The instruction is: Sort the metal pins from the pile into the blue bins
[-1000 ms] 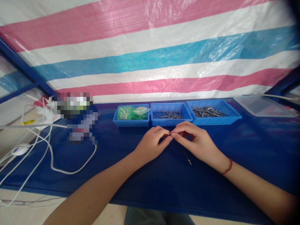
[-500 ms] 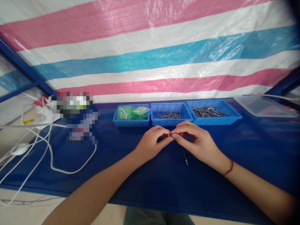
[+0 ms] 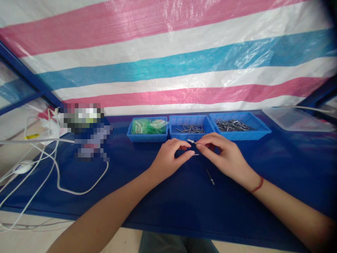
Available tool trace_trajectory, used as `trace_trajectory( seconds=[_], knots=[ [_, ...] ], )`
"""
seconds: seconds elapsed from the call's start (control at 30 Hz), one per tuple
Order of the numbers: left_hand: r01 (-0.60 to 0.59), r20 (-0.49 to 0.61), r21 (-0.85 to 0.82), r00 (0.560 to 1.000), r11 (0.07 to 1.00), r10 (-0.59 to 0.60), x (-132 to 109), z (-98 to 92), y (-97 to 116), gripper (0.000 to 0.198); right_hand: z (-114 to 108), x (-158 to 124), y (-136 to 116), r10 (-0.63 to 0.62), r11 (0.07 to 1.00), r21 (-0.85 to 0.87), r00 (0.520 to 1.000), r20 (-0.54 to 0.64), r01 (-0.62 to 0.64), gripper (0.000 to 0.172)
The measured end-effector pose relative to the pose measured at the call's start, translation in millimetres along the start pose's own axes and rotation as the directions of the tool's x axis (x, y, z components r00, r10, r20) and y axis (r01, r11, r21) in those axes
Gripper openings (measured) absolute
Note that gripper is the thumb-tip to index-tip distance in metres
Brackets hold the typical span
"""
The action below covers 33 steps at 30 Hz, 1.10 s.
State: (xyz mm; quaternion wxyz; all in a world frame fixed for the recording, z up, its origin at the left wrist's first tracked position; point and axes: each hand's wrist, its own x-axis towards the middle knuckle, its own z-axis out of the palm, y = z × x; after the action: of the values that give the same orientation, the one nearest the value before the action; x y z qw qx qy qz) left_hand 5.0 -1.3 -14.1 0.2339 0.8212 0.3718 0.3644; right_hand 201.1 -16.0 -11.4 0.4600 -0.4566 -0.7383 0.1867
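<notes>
At my far left, white cables (image 3: 79, 194) loop over the end of the blue table (image 3: 168, 207), a rounded white plastic piece (image 3: 23, 167) among them. Right of these, a blurred patch hides what lies there. Next along the back comes a blue bin (image 3: 147, 139) with green packets (image 3: 143, 127) in it. In front of that bin, a little to its right, is my left hand (image 3: 165, 158), thumb and forefinger curved towards each other with a gap between their tips. A thin, pale sliver (image 3: 196, 154) shows just beside my thumb tip; I cannot tell whether I'm gripping it or it lies on the table.

Behind my fingertips stands the middle bin (image 3: 181, 136), with loose metal rivets (image 3: 193, 129) inside. In front of it, a rivet (image 3: 190, 141) is pinched between the thumb and fingers of my right hand (image 3: 231, 158), its silver head pointing towards my left. Nearer me, just below that hand, another rivet (image 3: 210, 176) lies on the table. Behind the hand, the right bin (image 3: 244, 135) holds a heap of darker metal pieces (image 3: 231, 125). A dark red cord (image 3: 259, 184) circles my right wrist. Farthest right lies a clear plastic sheet (image 3: 295, 120).
</notes>
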Motion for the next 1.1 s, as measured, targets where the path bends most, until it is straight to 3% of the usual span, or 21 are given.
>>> trace_trajectory(
  seconds=[0.1,0.2,0.33,0.4,0.47,0.5,0.57,0.7,0.77,0.83,0.87,0.93,1.1],
  knots=[
    [-0.035,0.087,0.194,0.996,0.98,0.018,-1.8,0.5,-1.9,0.028,-18.9,8.7,14.0,0.037,0.985,-0.156,0.98,-0.193,-0.068,0.018],
    [-0.08,0.181,0.314,0.983,0.946,0.023,-3.8,2.0,-4.0,0.032,-46.7,18.1,38.3,0.095,0.869,-0.429,0.934,-0.344,-0.246,0.021],
    [-0.106,0.235,0.368,0.972,0.924,0.019,-4.6,3.4,-5.7,0.03,-80.7,25.9,71.3,0.176,0.716,-0.573,0.897,-0.406,-0.399,0.022],
    [-0.112,0.243,0.377,0.97,0.92,0.018,-3.8,3.1,-5.8,0.028,-90.8,26.7,82.9,0.269,0.568,-0.664,0.872,-0.409,-0.486,0.024],
    [-0.118,0.259,0.381,0.966,0.917,0.016,-2.4,2.4,-5.6,0.026,-95.6,25.9,89.7,0.33,0.448,-0.731,0.855,-0.401,-0.515,0.026],
    [-0.119,0.268,0.383,0.963,0.916,0.013,-1.7,2.1,-5.4,0.026,-96.1,25.1,91.0,0.327,0.433,-0.75,0.863,-0.386,-0.5,0.027],
    [-0.112,0.277,0.39,0.961,0.914,0.0,-0.7,2.1,-5.1,0.026,-93.8,23.7,89.2,0.238,0.494,-0.751,0.899,-0.368,-0.438,0.028],
    [-0.106,0.254,0.426,0.967,0.898,-0.006,-1.6,4.2,-6.0,0.029,-76.8,21.8,68.2,-0.014,0.709,-0.665,0.939,-0.345,-0.233,0.021],
    [-0.109,0.231,0.45,0.973,0.886,0.003,-2.8,5.2,-6.9,0.028,-62.4,19.7,51.4,-0.043,0.782,-0.612,0.968,-0.245,-0.12,0.021],
    [-0.102,0.21,0.454,0.978,0.885,0.005,-3.4,5.4,-7.6,0.026,-46.0,15.9,33.9,-0.036,0.847,-0.531,0.997,-0.064,-0.003,0.018],
    [-0.096,0.202,0.443,0.979,0.891,0.005,-3.3,5.0,-7.7,0.025,-38.0,13.6,25.9,-0.041,0.909,-0.412,0.998,0.053,0.059,0.016],
    [-0.087,0.193,0.409,0.981,0.908,0.007,-2.4,3.7,-7.1,0.024,-24.3,9.1,13.5,-0.07,0.947,-0.294,0.975,0.21,0.131,0.016],
    [-0.116,0.183,0.336,0.982,0.935,0.056,0.5,0.2,-2.5,0.023,-13.9,4.4,2.6,-0.115,0.963,-0.199,0.942,0.316,0.184,0.014]
  ],
)
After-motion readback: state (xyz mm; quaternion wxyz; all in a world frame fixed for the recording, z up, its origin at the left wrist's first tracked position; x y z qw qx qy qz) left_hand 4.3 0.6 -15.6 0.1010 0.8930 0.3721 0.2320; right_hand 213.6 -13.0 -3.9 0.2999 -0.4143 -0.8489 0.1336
